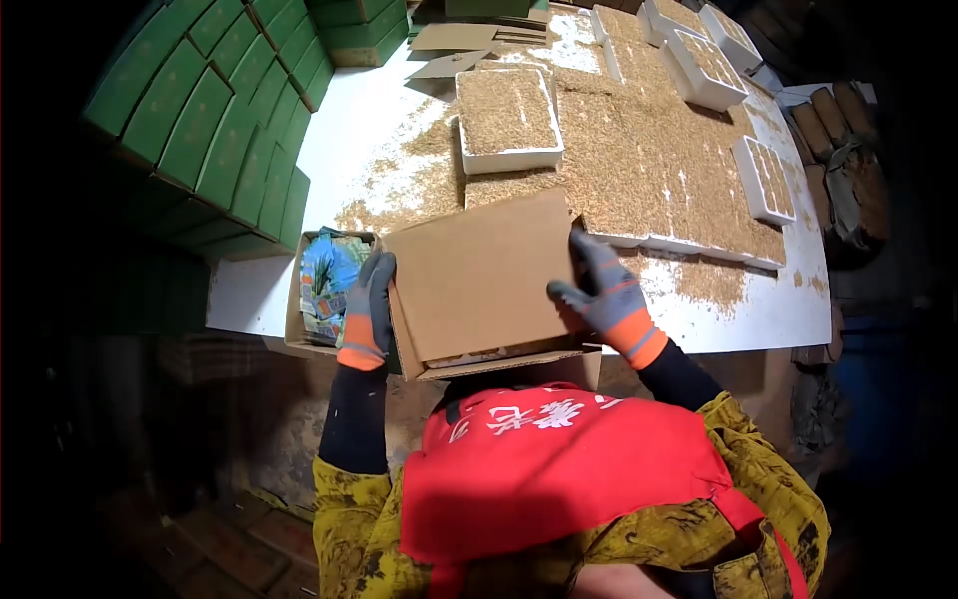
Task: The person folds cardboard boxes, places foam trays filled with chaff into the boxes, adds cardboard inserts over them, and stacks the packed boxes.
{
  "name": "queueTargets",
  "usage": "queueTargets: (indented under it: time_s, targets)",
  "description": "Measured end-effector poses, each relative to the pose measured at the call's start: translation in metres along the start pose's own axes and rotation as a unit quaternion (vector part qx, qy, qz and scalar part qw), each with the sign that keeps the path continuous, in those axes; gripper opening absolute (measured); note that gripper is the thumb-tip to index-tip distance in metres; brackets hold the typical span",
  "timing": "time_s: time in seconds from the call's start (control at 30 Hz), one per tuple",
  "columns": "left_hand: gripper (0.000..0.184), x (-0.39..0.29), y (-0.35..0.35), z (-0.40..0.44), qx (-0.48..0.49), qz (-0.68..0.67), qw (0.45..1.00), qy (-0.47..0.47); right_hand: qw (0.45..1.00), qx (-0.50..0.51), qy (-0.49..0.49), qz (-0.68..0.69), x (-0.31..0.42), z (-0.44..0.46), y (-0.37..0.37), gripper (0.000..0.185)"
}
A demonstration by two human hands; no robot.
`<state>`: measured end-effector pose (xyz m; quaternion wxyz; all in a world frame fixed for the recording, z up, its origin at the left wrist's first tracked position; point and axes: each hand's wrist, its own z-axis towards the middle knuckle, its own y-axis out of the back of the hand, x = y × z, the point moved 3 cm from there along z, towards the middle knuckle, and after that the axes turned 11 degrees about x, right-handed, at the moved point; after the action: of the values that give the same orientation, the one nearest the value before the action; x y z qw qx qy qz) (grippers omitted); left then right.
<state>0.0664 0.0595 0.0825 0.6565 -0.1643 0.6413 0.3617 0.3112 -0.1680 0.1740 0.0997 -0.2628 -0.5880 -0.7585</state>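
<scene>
A brown cardboard box (479, 285) sits tilted at the near edge of the table, its top covered by a flat cardboard panel. A strip of pale contents shows along its near side. My left hand (370, 307), in a grey glove with an orange cuff, grips the box's left side. My right hand (611, 299), gloved alike, holds the right edge, thumb on top and fingers over the far right corner. Touching or nearly touching my left hand is a smaller open carton (292, 317) filled with blue and green printed packets (327, 275).
Green boxes (205, 125) are stacked high on the left. White trays packed with tan grains (639, 150) cover the far right of the white table (344, 120). A loose tray (514, 160) stands behind the box; flattened cardboard (464, 40) lies at the back.
</scene>
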Motion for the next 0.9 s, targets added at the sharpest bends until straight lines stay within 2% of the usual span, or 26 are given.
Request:
queueTargets:
  time_s: [0.03,0.07,0.13,0.17,0.2,0.27,0.33,0.4,0.43,0.47,0.53,0.57,0.6,0.63,0.67,0.73,0.8,0.83,0.87,0.9]
  targets:
    - [0.064,0.007,0.000,0.004,-0.015,-0.045,0.998,0.034,0.993,0.080,-0.067,-0.064,0.001,-0.001,-0.004,0.050]
    - [0.065,0.011,0.000,0.003,-0.014,-0.034,0.999,0.039,0.977,0.153,-0.108,-0.098,0.005,0.000,0.000,0.032]
    - [0.067,0.015,-0.001,0.001,-0.013,-0.012,0.999,0.050,0.973,0.141,-0.058,-0.173,0.010,0.001,-0.002,0.025]
    - [0.067,0.017,-0.002,0.003,-0.014,-0.027,0.997,0.070,0.970,0.169,-0.038,-0.173,0.012,0.006,-0.007,0.024]
    - [0.065,0.017,-0.002,0.002,-0.004,-0.011,0.998,0.056,0.983,0.115,0.014,-0.139,0.019,0.009,-0.012,0.031]
    - [0.061,0.010,-0.004,0.003,0.015,0.020,0.999,0.027,0.980,0.103,0.142,-0.091,0.034,0.023,-0.032,0.040]
    - [0.053,-0.012,-0.007,-0.005,0.056,0.027,0.998,-0.018,0.923,0.331,0.126,-0.148,0.034,0.026,-0.064,0.047]
    - [0.048,-0.038,-0.005,-0.014,0.099,0.036,0.993,-0.061,0.923,0.325,0.175,-0.110,0.008,0.023,-0.078,0.047]
    - [0.046,-0.044,-0.003,-0.014,0.114,0.039,0.989,-0.086,0.947,0.284,0.150,0.010,0.008,0.024,-0.060,0.048]
    - [0.047,-0.009,0.005,-0.020,0.118,0.009,0.983,-0.142,0.953,0.242,0.125,0.130,0.010,0.024,-0.034,0.049]
    - [0.049,-0.020,0.010,-0.027,0.182,0.005,0.981,-0.064,0.968,0.126,0.092,0.195,-0.015,0.021,0.015,0.056]
    - [0.051,-0.001,0.005,-0.032,0.197,-0.047,0.979,-0.035,0.925,0.072,0.030,0.373,-0.045,0.012,0.019,0.056]
    - [0.054,0.028,-0.008,-0.034,0.211,-0.099,0.972,-0.008,0.845,0.012,-0.035,0.534,-0.069,0.007,0.017,0.058]
    - [0.056,0.046,-0.020,-0.037,0.228,-0.152,0.962,0.022,0.814,0.012,-0.138,0.564,-0.071,0.005,0.009,0.065]
    - [0.072,0.021,-0.039,-0.027,0.178,-0.106,0.939,0.274,0.849,0.119,-0.191,0.479,-0.090,-0.002,-0.019,0.079]
    - [0.080,0.058,-0.056,-0.028,0.079,0.056,0.964,0.248,0.905,0.211,-0.204,0.307,-0.122,-0.020,-0.113,0.098]
    - [0.084,0.049,-0.065,-0.026,0.103,-0.032,0.950,0.292,0.936,0.105,-0.242,0.233,-0.097,-0.026,-0.123,0.106]
    - [0.087,0.044,-0.062,-0.026,0.105,-0.073,0.942,0.310,0.922,0.135,-0.263,0.249,-0.089,-0.025,-0.114,0.101]
    - [0.090,0.084,-0.055,-0.034,0.120,0.022,0.945,0.302,0.922,0.132,-0.258,0.256,-0.087,-0.031,-0.109,0.096]
    - [0.095,0.053,-0.055,-0.028,0.182,0.055,0.932,0.309,0.926,0.124,-0.238,0.265,-0.088,-0.029,-0.104,0.091]
